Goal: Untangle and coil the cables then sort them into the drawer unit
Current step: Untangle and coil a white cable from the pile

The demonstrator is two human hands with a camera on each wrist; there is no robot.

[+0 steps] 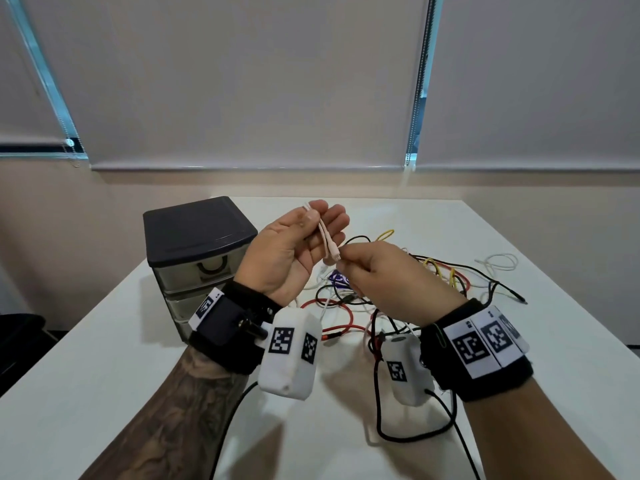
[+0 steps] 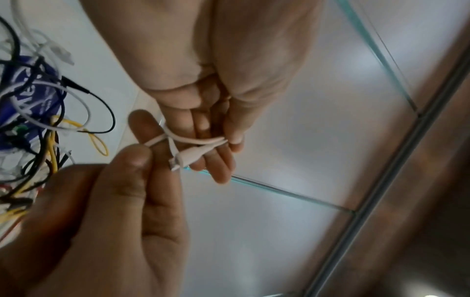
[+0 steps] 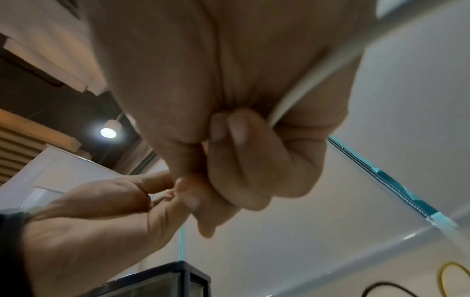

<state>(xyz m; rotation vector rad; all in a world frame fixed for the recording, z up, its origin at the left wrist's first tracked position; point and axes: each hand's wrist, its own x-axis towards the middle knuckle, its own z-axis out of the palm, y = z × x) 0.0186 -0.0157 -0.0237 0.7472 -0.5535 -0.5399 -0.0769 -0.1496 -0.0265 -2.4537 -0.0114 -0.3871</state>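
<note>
Left hand (image 1: 291, 249) pinches the pink cable (image 1: 325, 239) upright above the tangle (image 1: 398, 289), while right hand (image 1: 391, 282), just beside, pinches its lower end.

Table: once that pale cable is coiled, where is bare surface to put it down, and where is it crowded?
Bare table lies along the near left, in front of the drawer unit, and on the near right edge beyond the right hand. The far strip behind the tangle of cables is also free. The middle, below the left hand holding the pale cable, is crowded.
</note>
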